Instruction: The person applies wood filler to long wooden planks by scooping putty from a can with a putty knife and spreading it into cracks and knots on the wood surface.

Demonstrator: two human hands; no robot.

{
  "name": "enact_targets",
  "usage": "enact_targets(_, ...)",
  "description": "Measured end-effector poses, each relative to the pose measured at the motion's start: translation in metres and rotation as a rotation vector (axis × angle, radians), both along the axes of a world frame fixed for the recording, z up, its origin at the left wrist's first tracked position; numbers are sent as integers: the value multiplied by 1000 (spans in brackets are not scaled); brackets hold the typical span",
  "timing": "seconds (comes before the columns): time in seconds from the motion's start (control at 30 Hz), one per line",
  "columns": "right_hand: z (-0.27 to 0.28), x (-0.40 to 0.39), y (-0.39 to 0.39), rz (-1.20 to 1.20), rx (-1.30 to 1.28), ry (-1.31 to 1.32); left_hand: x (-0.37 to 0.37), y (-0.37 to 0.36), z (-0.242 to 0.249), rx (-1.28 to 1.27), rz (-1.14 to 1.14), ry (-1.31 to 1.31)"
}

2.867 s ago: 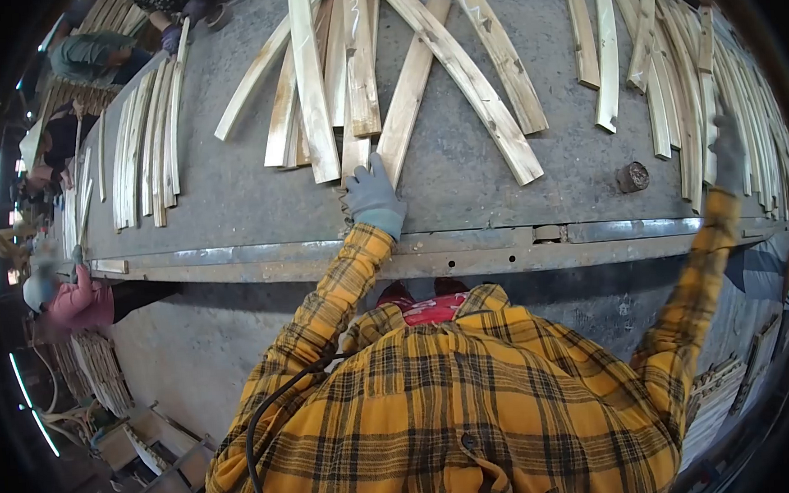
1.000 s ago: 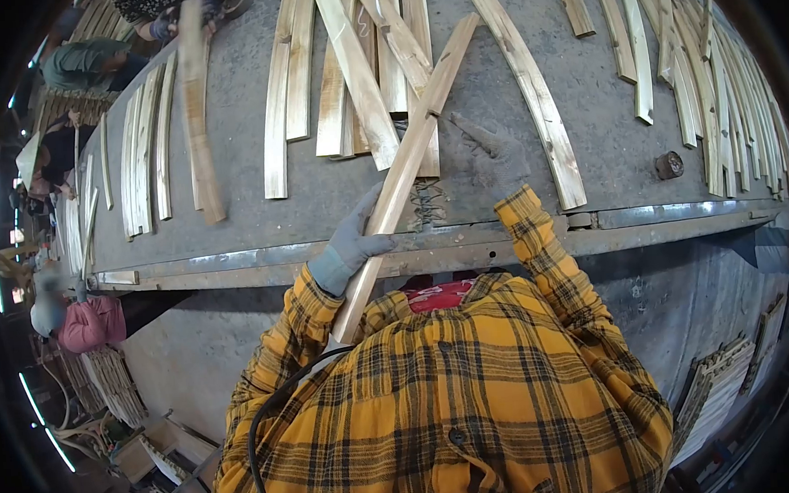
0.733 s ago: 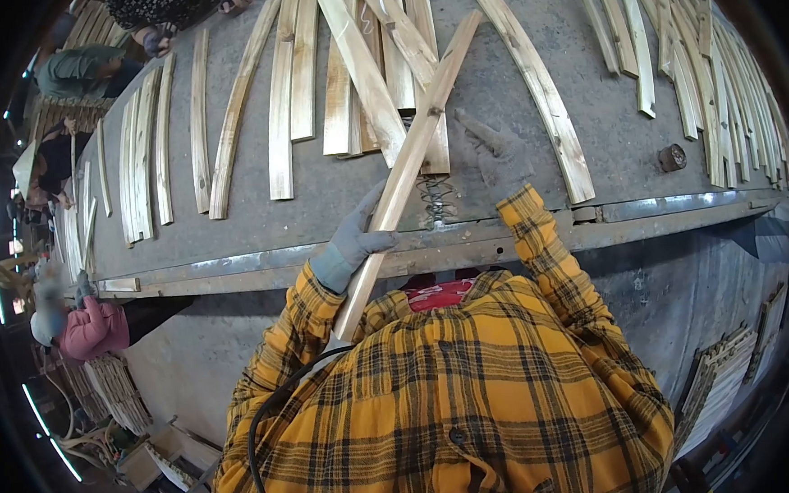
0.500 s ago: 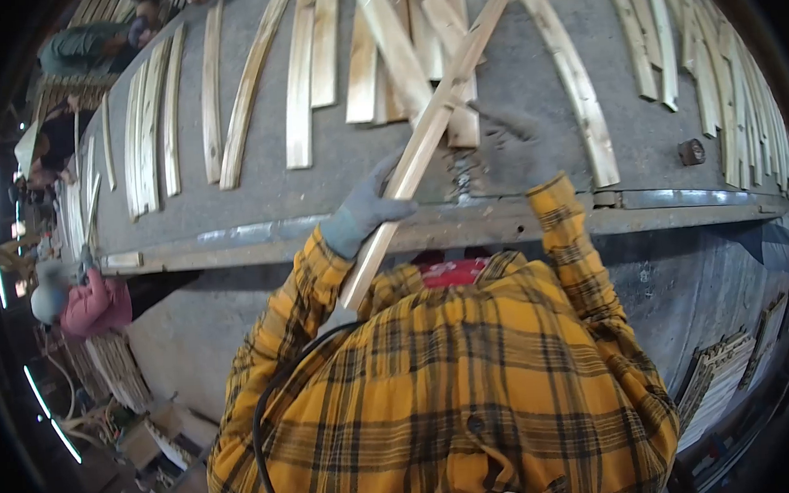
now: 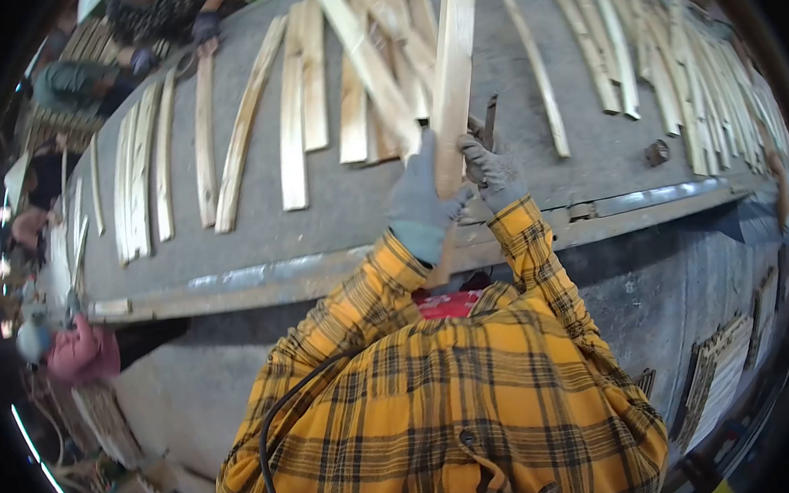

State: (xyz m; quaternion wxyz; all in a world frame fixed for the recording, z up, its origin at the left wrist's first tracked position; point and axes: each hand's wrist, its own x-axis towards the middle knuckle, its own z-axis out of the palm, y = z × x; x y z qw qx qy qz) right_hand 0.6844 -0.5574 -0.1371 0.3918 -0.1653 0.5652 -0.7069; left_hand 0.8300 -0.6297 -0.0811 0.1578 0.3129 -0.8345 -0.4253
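A long wooden strip [image 5: 454, 71] points away from my body over the table, its near end between my hands. My left hand [image 5: 420, 198], in a grey glove, is wrapped round the strip from the left. On the right, my right hand [image 5: 495, 170], in a dirty grey glove, has its fingers closed round a dark, narrow tool [image 5: 491, 121] and sits close beside the strip. More strips [image 5: 370, 67] lie crossed in a pile just left of the held one.
The grey table [image 5: 256, 201] has a metal front edge [image 5: 306, 270]. Strips [image 5: 141, 172] lie to the left and others [image 5: 701, 92] to the right. A small rusty block [image 5: 657, 152] rests near the right edge. A person in pink [image 5: 83, 351] is at far left; others work across the table.
The strip has swung from a slant to nearly straight ahead. My left hand has moved right and my right hand has come in beside it with the tool. The view has also shifted.
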Motion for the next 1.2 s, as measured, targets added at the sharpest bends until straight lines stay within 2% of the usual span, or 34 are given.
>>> enact_targets(0.03, 11, -13, 13, 81, -200, -263, -13, 11, 6, 1, -30, 29)
enact_targets(0.1, 19, -21, 34, -57, -210, -240, -32, 39, 11, 4, -108, 137)
enact_targets(0.17, 24, -33, 61, -215, -191, -415, -46, 63, 17, -6, -143, 241)
enact_targets(0.2, 38, -33, 76, -242, -160, -345, -50, 77, 23, 123, -249, 348)
enact_targets(0.23, 21, -56, 95, -269, -158, -328, -56, 88, 28, 257, -352, 448)
enact_targets(0.3, -29, -107, 143, 162, -477, -484, -69, 93, 25, 214, -457, 553)
enact_targets(0.37, 10, -115, 162, 69, -472, -416, -101, 95, -1, 265, -294, 564)
enact_targets(0.43, 21, -143, 190, -256, -291, -405, -131, 95, -9, 202, -217, 461)
enact_targets(0.47, 23, -157, 210, -275, -273, -402, -142, 101, -15, 227, -227, 460)
enact_targets(0.5, 27, -175, 226, -174, -351, -450, -155, 106, -20, 205, -191, 409)
enact_targets(0.53, 30, -142, 190, -63, -426, -469, -120, 64, -36, 180, -156, 386)
enact_targets(0.57, 34, -132, 182, -56, -423, -454, -112, 48, -52, 180, -152, 402)
enact_targets(0.63, 65, -121, 184, -427, -60, -178, -107, 39, -81, 94, -111, 327)
enact_targets(0.67, 73, -135, 193, -338, -18, -40, -103, 36, -88, 86, -87, 342)
enact_targets(0.73, 86, -167, 207, -128, -130, 191, -86, 24, -99, -79, -84, 257)
enact_targets(0.77, 93, -188, 217, -100, -139, 194, -81, 18, -110, -89, -57, 261)
enact_targets(0.83, 119, -220, 245, 275, -260, -92, -73, 11, -124, -93, 3, 240)
enact_targets(0.87, 117, -227, 257, -48, -190, -86, -70, 12, -130, -65, -24, 252)
enact_targets(0.9, 107, -243, 268, -369, -119, -70, -66, 12, -124, 122, -11, 225)
enact_targets(0.93, 77, -295, 284, 275, -478, -191, -68, 15, -120, 302, 10, 194)
enact_targets(0.97, 97, -262, 258, 54, -571, -308, -73, 24, -117, 316, 7, 199)
enact_targets(1.0, 108, -235, 220, 406, -792, -206, -82, 35, -112, 547, -107, 249)
enact_targets(1.03, 102, -223, 210, 394, -856, -220, -90, 45, -103, 773, -218, 300)
enact_targets(1.1, 87, -210, 184, 336, -1028, -300, -104, 73, -46, 965, -466, 185)
enact_targets(1.17, 95, -181, 154, 326, -1091, -340, -118, 93, -13, 1158, -683, 110)
enact_targets(1.2, 100, -173, 146, 315, -1150, -365, -120, 100, 0, 1157, -685, 107)
